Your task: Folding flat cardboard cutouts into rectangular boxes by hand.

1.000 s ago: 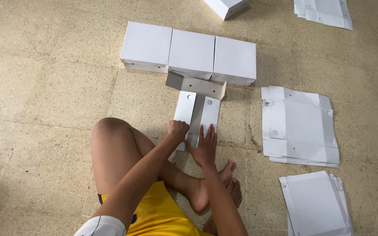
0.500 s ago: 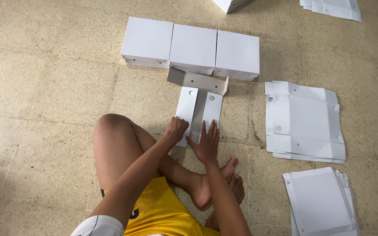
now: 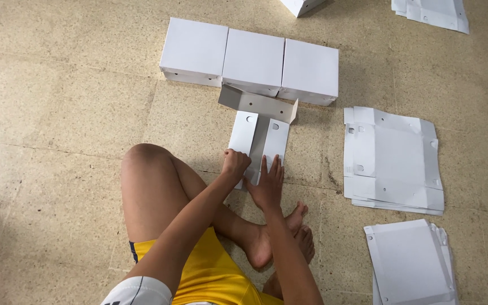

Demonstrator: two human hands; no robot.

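Left hand [image 3: 235, 164] clenched and right hand [image 3: 268, 186] flat, we press our half-folded cardboard blank [image 3: 258, 133], with three finished boxes [image 3: 249, 61] done and flat stacks [image 3: 393, 161] left.

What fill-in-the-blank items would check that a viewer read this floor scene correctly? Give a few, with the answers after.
1. The finished white boxes in a row behind the half-folded cardboard piece number ____.
2. The right hand lies ____ on the cardboard, fingers spread.
3. The left hand is closed into a ____ on the cardboard's left flap.
4. The stacks of flat blanks lie on the person's ____ side.

Missing words: three; flat; fist; right
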